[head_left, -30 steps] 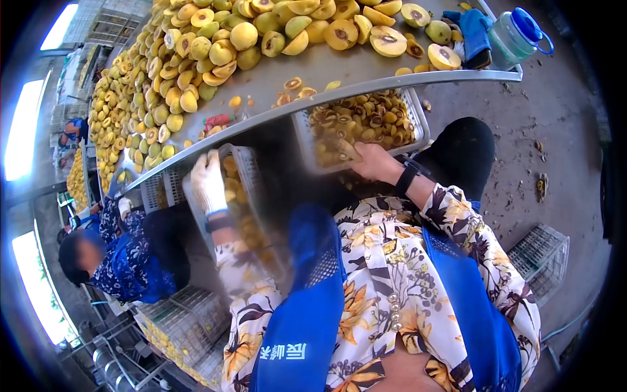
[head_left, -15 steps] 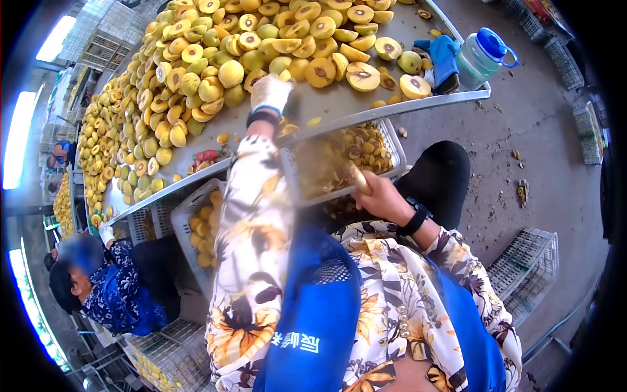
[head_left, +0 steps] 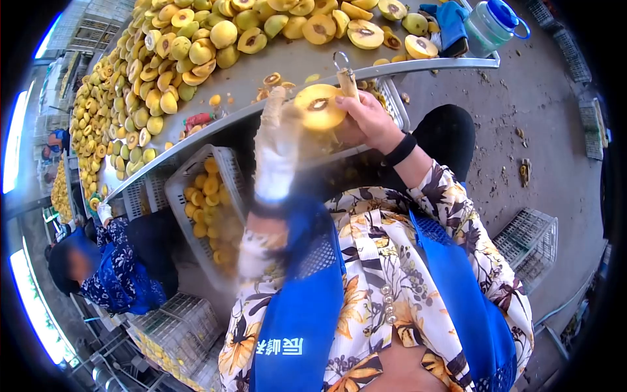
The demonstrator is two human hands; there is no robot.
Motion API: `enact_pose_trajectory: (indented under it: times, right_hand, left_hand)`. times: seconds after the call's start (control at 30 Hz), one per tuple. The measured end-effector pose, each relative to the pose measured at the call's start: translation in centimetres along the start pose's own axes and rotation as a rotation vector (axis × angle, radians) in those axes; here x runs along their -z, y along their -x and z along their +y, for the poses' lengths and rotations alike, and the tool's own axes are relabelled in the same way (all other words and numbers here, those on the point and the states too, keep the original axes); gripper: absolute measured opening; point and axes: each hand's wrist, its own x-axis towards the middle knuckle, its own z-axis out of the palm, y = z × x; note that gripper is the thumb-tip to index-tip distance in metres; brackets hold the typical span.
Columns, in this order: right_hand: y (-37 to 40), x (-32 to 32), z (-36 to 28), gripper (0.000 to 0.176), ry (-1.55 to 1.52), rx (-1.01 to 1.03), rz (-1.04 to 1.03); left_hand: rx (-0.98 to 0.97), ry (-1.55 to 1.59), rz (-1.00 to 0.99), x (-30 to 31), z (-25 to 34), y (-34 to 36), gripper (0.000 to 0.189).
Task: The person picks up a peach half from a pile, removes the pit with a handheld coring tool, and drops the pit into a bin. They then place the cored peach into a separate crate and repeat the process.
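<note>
A halved yellow fruit (head_left: 320,107) with a brown centre is between my hands, its cut face up. My gloved left hand (head_left: 276,150) is at the fruit's left edge, blurred, its fingers pointing away from me; its grip cannot be made out. My bare right hand (head_left: 372,121) is closed around the wooden handle of a ring-tipped tool (head_left: 347,81), with fingers also touching the fruit's right side. The metal ring points up and away. Below the fruit, the crate under the table edge is mostly hidden.
A metal table (head_left: 255,72) holds a large heap of halved fruit (head_left: 157,59). A water bottle (head_left: 490,26) and blue cloth (head_left: 450,25) lie at its right corner. A crate of fruit (head_left: 212,209) stands left. A co-worker (head_left: 124,274) sits farther left.
My left hand has drawn back from the heap toward my body. My right hand has risen with the tool, and a fruit half is now between the hands. The view has shifted slightly.
</note>
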Motion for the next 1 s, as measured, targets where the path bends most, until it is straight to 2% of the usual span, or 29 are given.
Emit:
enact_pose_trajectory:
  times: [0.03, 0.07, 0.13, 0.17, 0.23, 0.27, 0.33, 0.37, 0.4, 0.43, 0.47, 0.53, 0.63, 0.73, 0.8, 0.93, 0.97, 1.0]
  right_hand:
    - [1.0, 0.1, -1.0, 0.024, -0.062, -0.092, -0.117]
    - [1.0, -0.1, -0.9, 0.025, 0.116, -0.043, -0.113]
    - [0.5, -1.0, -0.7, 0.028, 0.475, 0.066, -0.107]
    - [0.4, -1.5, -1.1, 0.03, 0.797, 0.335, 0.031]
    - [0.8, -1.3, -1.6, 0.028, 1.016, 0.284, 0.154]
    - [0.9, -1.1, -1.9, 0.028, 1.124, 0.26, 0.217]
    - [2.3, -1.3, -1.7, 0.026, 1.11, 0.276, 0.158]
    - [3.0, -1.6, -1.4, 0.026, 1.097, 0.245, 0.117]
    - [3.7, -1.9, -1.3, 0.025, 1.085, 0.216, 0.08]
    - [4.4, -2.5, -1.7, 0.022, 1.178, 0.288, 0.003]
    - [4.4, -2.3, -0.7, 0.021, 1.069, 0.201, 0.04]
    - [4.6, -2.2, 0.4, 0.02, 0.996, 0.23, 0.06]
    - [4.4, -1.9, 1.7, 0.014, 1.069, 0.293, 0.02]
    - [5.5, -3.0, 0.3, 0.015, 0.907, 0.114, 0.084]
    - [6.0, -3.2, 0.7, 0.016, 0.922, 0.097, 0.047]
    - [6.3, -3.2, 1.5, 0.018, 0.994, 0.107, -0.015]
    - [6.2, -3.2, 1.6, 0.018, 1.002, 0.067, -0.017]
    - [6.1, -3.1, 1.7, 0.018, 1.009, 0.029, -0.018]
  left_hand:
    - [0.115, 0.26, 0.016, -0.5, 0.3, -0.1, 0.059]
    - [0.231, 0.522, 0.038, -1.0, 0.6, -0.4, 0.062]
    - [0.339, 0.707, -0.268, 0.7, -1.5, -2.1, 0.055]
    - [0.338, 0.67, -0.135, 0.1, -2.2, -2.1, 0.052]
    - [0.378, 0.656, 0.077, -1.0, -1.3, -1.8, 0.043]
    - [0.353, 0.67, 0.093, -0.8, -1.5, -2.0, 0.041]
    - [0.307, 0.698, 0.129, -0.2, -3.1, -2.5, 0.037]
    - [0.319, 0.817, -0.071, 1.2, -3.9, -2.6, 0.031]
    - [0.27, 0.781, 0.0, 0.8, -4.0, -2.6, 0.029]
    - [0.222, 0.745, 0.065, 0.1, -3.9, -2.7, 0.028]
    - [0.173, 0.708, 0.13, -0.7, -3.6, -2.7, 0.026]
    - [0.14, 0.703, 0.154, -1.6, -3.1, -2.2, 0.024]
    - [0.077, 0.661, 0.188, -2.5, -3.3, -1.9, 0.026]
    - [0.057, 0.584, 0.249, -3.3, -3.2, -1.8, 0.027]
    - [0.07, 0.552, 0.358, -3.9, -3.3, -2.0, 0.027]
    - [0.076, 0.533, 0.164, -1.6, -5.7, -3.5, 0.027]
    - [0.204, 0.603, 0.055, -0.9, -6.0, -3.6, 0.026]
    - [0.212, 0.608, 0.048, -0.9, -6.1, -3.8, 0.027]
